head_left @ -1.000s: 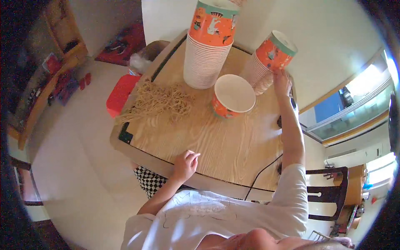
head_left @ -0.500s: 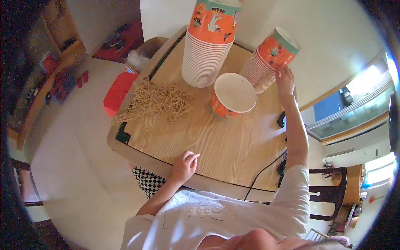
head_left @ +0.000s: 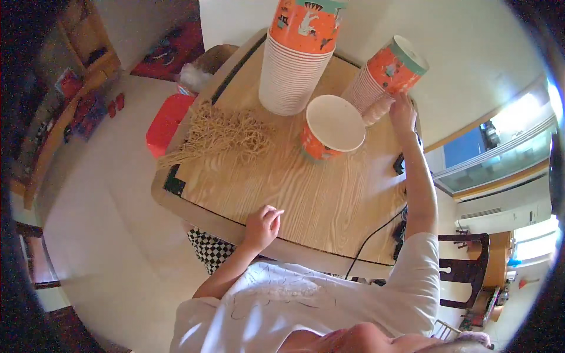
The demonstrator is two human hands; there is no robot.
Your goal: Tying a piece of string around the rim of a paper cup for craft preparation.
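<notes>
My right hand point(head_left: 402, 111) reaches far across the wooden table point(head_left: 306, 194) and grips the lower side of a tilted stack of orange and white paper cups point(head_left: 384, 76). A single orange paper cup point(head_left: 331, 126) stands upright just left of that stack, its white inside showing. A taller upright stack of the same cups point(head_left: 297, 56) rises behind it. My left hand point(head_left: 262, 225) rests loosely curled on the near table edge and holds nothing. A heap of thin pale sticks point(head_left: 220, 136) lies on the left part of the table.
A red plastic stool point(head_left: 166, 122) stands on the floor left of the table. A black cable point(head_left: 376, 235) runs over the table's near right edge. A dark wooden chair point(head_left: 465, 270) sits at the right, and a checkered cloth point(head_left: 210, 250) hangs under the table.
The tilted stack of cups and my right hand have shifted slightly up and to the right. My left hand stays on the table edge.
</notes>
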